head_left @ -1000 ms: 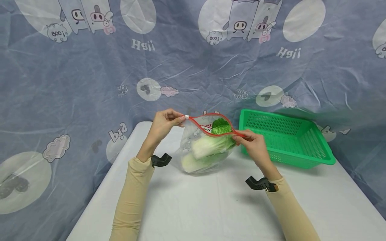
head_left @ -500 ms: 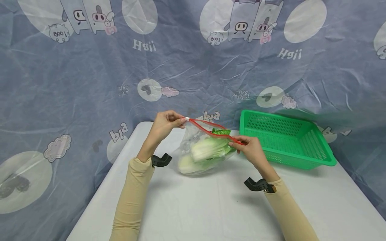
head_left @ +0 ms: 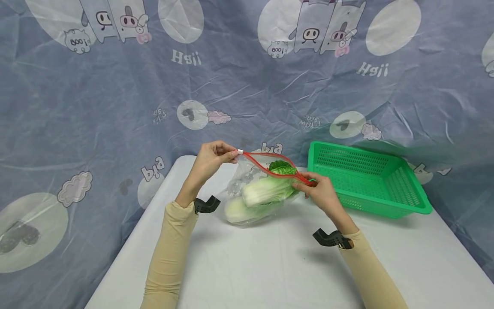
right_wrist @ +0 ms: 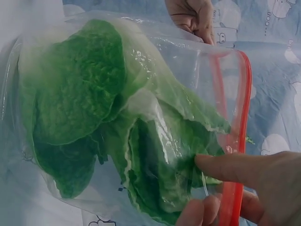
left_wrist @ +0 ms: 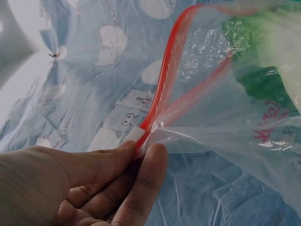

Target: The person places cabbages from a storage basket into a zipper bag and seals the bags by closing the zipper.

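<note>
A clear zip bag (head_left: 231, 189) with a red zip strip hangs slanted between both hands, its lower end near the table. Two napa cabbages lie inside, the upper cabbage (head_left: 266, 191) over the lower cabbage (head_left: 241, 211). My left hand (head_left: 210, 162) pinches the bag's left corner at the white slider (left_wrist: 136, 135), between thumb and finger. At the opposite end, my right hand (head_left: 321, 189) pinches the red strip and bag edge. Between them the mouth gapes, showing green leaf tips. In the right wrist view, leaves (right_wrist: 75, 84) press against the plastic.
A green perforated basket (head_left: 370, 206) stands at the back right of the white table (head_left: 262, 266), just beyond my right hand. Behind the table hangs a blue-grey printed cloth (head_left: 247, 86).
My right hand has come lower, drawing down its end of the strip. The mouth narrowed, then widened again. Both cabbages shifted slightly left with the bag; my left hand has barely moved.
</note>
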`<state>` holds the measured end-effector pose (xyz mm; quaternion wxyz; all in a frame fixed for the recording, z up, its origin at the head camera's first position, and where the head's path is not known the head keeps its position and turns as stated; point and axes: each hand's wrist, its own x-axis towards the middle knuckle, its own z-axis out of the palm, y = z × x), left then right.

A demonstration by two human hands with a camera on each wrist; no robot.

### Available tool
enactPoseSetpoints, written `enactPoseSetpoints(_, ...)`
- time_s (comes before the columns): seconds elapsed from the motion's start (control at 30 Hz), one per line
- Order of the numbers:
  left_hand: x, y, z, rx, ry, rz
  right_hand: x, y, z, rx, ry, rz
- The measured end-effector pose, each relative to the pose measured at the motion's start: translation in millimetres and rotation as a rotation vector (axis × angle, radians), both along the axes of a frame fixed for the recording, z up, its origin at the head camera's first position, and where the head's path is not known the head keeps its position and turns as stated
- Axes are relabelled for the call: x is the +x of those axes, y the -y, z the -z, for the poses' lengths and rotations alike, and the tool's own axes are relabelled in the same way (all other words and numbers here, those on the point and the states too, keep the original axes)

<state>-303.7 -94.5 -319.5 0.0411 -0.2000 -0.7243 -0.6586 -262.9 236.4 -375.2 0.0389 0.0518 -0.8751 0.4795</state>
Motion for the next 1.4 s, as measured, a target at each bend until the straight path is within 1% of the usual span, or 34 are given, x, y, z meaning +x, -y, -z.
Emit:
enactPoseSetpoints(0.13, 1.2, -0.5, -0.9, -0.004, -0.019, -0.007, 3.0, -2, -4.3, -0.036, 0.003, 0.005)
enactPoseSetpoints(0.4, 5.0, -1.3, -3.6, -0.055, -0.075, -0.079, 2.6, -3, -4.4, -0.118, -0.056, 0.000)
enactPoseSetpoints(0.53, 6.4, -2.1, -4.4, -0.066, -0.108, -0.099, 2.2, -4, -4.4, -0.147, -0.079, 0.020)
enactPoseSetpoints(0.7, 7.8, -3.8, -4.5, -0.029, -0.184, -0.133, 2.8, -6, -4.7, -0.164, -0.104, 0.020)
enactPoseSetpoints(0.83, 9.9, -5.0, -5.2, -0.013, -0.263, -0.177, 1.8, -6, -2.8, -0.143, -0.130, 0.003)
enactPoseSetpoints(0.93, 11.0, -5.7, -5.8, -0.014, -0.306, -0.192, 0.0, -7, -0.3, -0.131, -0.145, 0.008)
enactPoseSetpoints(1.0, 11.7, -6.7, -5.8, -0.027, -0.324, -0.190, -0.7, -7, 0.8, -0.124, -0.156, 0.017)
enactPoseSetpoints(1.1, 13.8, -9.6, -5.3, -0.065, -0.339, -0.167, -0.4, -6, 1.5, -0.112, -0.182, 0.033)
enactPoseSetpoints(1.17, 16.3, -13.2, -4.7, -0.095, -0.343, -0.141, 0.5, -5, 0.0, -0.113, -0.200, 0.038)
enactPoseSetpoints(1.3, 22.4, -24.2, -3.5, -0.142, -0.339, -0.096, 3.9, 4, -9.7, -0.125, -0.249, 0.036)
enactPoseSetpoints(1.4, 27.0, -34.9, -2.2, -0.177, -0.321, -0.068, 6.6, 13, -19.1, -0.115, -0.315, -0.012)
